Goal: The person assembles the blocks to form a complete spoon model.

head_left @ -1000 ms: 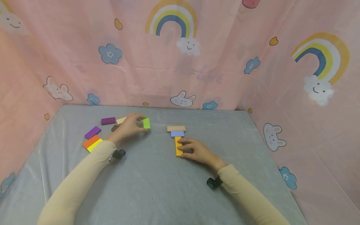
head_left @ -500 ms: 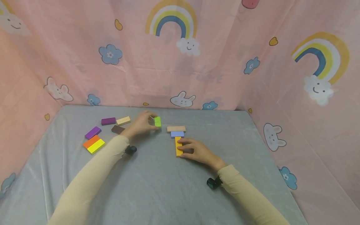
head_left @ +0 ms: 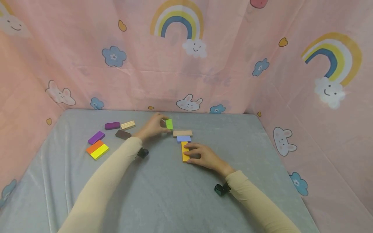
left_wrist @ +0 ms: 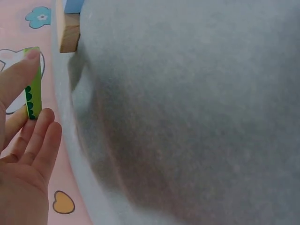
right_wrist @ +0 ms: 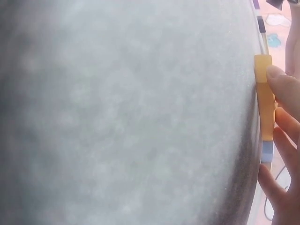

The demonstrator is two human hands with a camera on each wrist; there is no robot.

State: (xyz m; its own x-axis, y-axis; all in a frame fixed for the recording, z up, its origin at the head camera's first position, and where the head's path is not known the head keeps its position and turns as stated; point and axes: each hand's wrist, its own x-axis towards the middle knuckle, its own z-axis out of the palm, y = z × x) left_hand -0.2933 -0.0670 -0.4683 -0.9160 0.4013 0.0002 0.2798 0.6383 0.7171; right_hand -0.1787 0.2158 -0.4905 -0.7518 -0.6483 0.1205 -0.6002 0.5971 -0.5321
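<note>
My left hand [head_left: 154, 125] pinches a light green block [head_left: 169, 124] between thumb and fingertips, beyond and left of a small row of blocks. In the left wrist view the green block [left_wrist: 33, 86] shows a dark green scalloped pattern. The row runs from a tan wooden block [head_left: 182, 133] at the back, through a blue block [head_left: 184, 139], to a yellow-orange block [head_left: 185, 156] pointing towards me. My right hand [head_left: 205, 156] holds the yellow-orange block from its right side, thumb near the close end, fingers bent against it.
At the left lie a dark purple block [head_left: 112, 126], a pale ridged block [head_left: 128, 125], a dark brown block [head_left: 123, 134], a violet block [head_left: 96, 137], and orange [head_left: 94, 147] and yellow [head_left: 99, 151] blocks side by side. A pink patterned curtain [head_left: 140, 87] surrounds the grey cloth-covered table [head_left: 163, 200].
My left hand has carried the green block rightwards and slightly back, from beside the loose blocks to near the tan block. The right hand stays on the yellow-orange block.
</note>
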